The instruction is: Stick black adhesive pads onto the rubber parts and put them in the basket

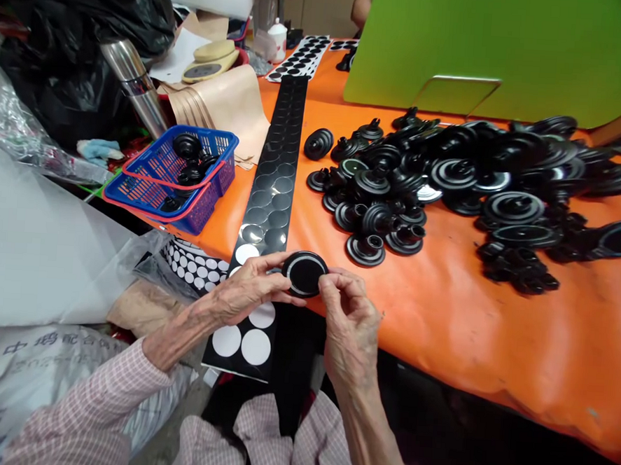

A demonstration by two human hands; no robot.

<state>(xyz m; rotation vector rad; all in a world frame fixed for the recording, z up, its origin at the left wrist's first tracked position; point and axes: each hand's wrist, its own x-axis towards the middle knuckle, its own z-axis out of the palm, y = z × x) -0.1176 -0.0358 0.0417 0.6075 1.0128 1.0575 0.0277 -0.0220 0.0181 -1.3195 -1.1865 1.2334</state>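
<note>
A round black disc part (pixel 304 274) with a pale ring round its dark face is held between both hands at the table's front edge. My left hand (pixel 257 287) grips it from the left, thumb at its rim and fingers beneath. At its right rim, my right hand (pixel 349 305) pinches with thumb and fingertips. Beneath my left hand runs a long black strip (pixel 279 160) of round stickers, with white circles (pixel 255 346) at its near end. A large heap of black disc parts (pixel 379 184) lies to the right on the orange table (pixel 443 297).
A blue basket (pixel 216 139) with red handles holds black parts at the left. Behind it are a steel flask (pixel 135 85), brown paper sheets (pixel 228 105) and black plastic bags (pixel 74 50). A green board (pixel 490 47) stands behind the heap. Part of another person's arm (pixel 363 4) shows at the top.
</note>
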